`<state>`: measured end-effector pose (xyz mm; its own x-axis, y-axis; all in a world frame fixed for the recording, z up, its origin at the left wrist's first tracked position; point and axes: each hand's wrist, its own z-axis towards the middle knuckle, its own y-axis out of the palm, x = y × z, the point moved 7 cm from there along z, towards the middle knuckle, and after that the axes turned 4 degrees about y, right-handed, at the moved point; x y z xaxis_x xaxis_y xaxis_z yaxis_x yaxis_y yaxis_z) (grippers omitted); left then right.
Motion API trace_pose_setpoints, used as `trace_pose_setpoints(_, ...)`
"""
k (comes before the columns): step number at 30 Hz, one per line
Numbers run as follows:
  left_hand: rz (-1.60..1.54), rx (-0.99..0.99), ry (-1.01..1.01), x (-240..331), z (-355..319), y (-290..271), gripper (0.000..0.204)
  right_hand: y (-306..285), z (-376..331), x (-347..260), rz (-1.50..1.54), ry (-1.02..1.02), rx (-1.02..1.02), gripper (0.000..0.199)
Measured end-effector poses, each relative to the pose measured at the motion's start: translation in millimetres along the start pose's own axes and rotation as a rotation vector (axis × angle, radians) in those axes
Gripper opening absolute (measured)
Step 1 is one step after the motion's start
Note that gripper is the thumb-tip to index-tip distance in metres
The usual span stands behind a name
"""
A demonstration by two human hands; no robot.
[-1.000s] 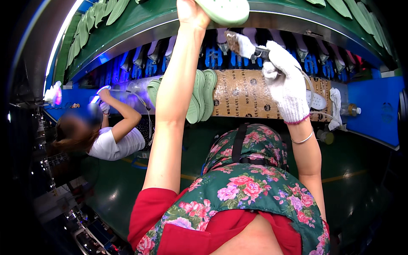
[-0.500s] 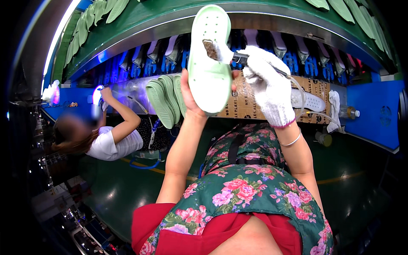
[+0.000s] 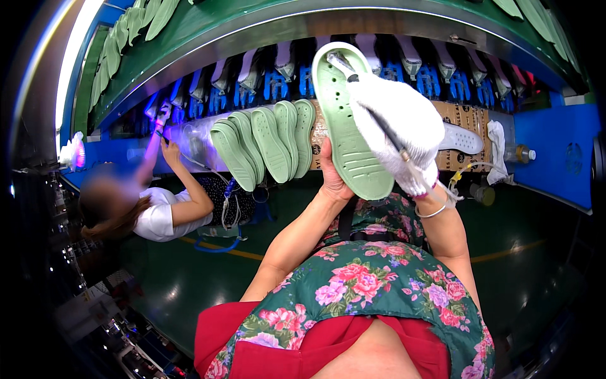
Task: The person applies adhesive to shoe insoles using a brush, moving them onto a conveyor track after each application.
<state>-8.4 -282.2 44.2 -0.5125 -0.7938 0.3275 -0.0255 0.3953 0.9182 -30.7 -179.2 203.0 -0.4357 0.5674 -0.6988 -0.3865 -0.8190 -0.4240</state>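
Observation:
My bare left hand (image 3: 334, 180) grips a pale green shoe sole (image 3: 366, 170) by its side near the heel, with the toe end pointing away from me. The sole has small holes in its forefoot and ridges towards the heel. In my right hand (image 3: 404, 126), in a white knitted glove, is a brush (image 3: 339, 62) with a dark handle and a thin hose (image 3: 413, 167) running from its back end. Its bristles rest against the sole's surface near the toe. The glove covers part of the sole's right edge.
Several more green soles (image 3: 273, 142) lie left of my hands. A grey-white perforated sole (image 3: 464, 139) lies on brown cardboard (image 3: 451, 114) at right, near a white cloth (image 3: 497, 148). Beyond hangs a row of shoes (image 3: 284, 60). A co-worker (image 3: 170, 211) works at far left.
The sole has come down, nearer me and to the right, with its toe tilted left. The brush has gone from the sole's middle to its toe. The co-worker's hands have moved.

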Motion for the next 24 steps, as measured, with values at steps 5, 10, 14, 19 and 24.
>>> trace_pose_setpoints(5, -0.045, 0.004, -0.031, -1, 4, -5, 0.084, 11, -21, -6, 0.011, -0.022, -0.056, 0.030)
trace_pose_setpoints(10, 0.073, 0.064, 0.057, 17, 11, -9, 0.086, 1, -6, 13, 0.305, 0.174, 0.146, 0.025)
trace_pose_setpoints(14, 0.188, 0.069, 0.070, 29, 15, -1, 0.089, 20, -16, -13, 0.051, -0.065, -0.063, 0.025)
trace_pose_setpoints(19, 0.214, 0.127, 0.213, 45, 26, -2, 0.091, 13, -15, 21, 0.465, 0.303, 0.092, 0.022)
trace_pose_setpoints(24, -0.046, -0.159, 0.077, 44, 38, 15, 0.100, 33, -29, -4, 0.131, -0.012, -0.086, 0.026)
